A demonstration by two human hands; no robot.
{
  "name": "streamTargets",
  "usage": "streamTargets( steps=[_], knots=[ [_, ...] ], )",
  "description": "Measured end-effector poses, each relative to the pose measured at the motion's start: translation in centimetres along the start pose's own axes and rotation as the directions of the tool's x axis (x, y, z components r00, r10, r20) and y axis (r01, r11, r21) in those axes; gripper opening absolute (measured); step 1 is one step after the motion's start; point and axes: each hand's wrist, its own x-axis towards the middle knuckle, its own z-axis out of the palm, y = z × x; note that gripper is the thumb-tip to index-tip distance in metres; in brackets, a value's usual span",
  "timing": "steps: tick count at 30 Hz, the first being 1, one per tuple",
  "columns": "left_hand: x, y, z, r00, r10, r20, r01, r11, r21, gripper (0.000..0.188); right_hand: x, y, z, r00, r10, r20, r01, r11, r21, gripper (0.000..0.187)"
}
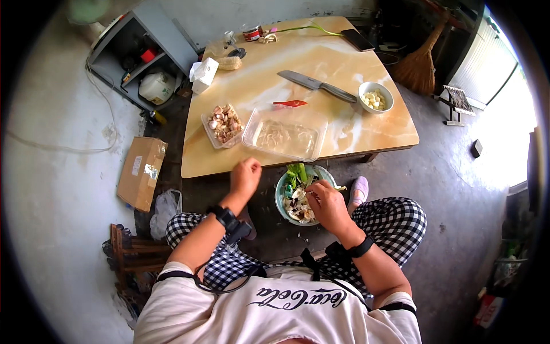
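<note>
My left hand [246,176] is closed, just short of the table's front edge and near a clear plastic tub of unpeeled garlic cloves [226,125]. Whatever its fingers hold, if anything, is hidden. Over a round waste bin [279,202] on the floor hangs my right hand [327,205], fingers curled together; I cannot make out anything in them. Garlic skins [299,211] and green vegetable scraps [297,174] fill the bin. A clear, shallow plastic tray [285,137] sits at the table's near edge. Peeled garlic cloves [374,100] lie in a white bowl [390,104] on the right.
On the marbled table [355,132] lie a large knife [314,83], a red-handled small knife [290,104], a tissue pack [204,74] and a phone [357,40]. A cardboard box [142,172] stands at left, a small stool [457,101] at right.
</note>
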Motion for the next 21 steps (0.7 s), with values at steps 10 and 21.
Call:
streamTargets(
  steps=[10,21],
  knots=[
    [-6.0,6.6,-0.7,0.818,0.018,0.575,0.526,0.382,-0.760,0.028,0.5,-3.7,1.7,0.928,-0.365,0.075,0.372,0.918,-0.139,0.041],
    [-1.3,2.3,-8.7,0.835,0.053,0.548,0.397,0.632,-0.665,0.027,0.2,1.0,2.2,0.937,-0.056,0.345,0.228,0.847,-0.481,0.026]
  ],
)
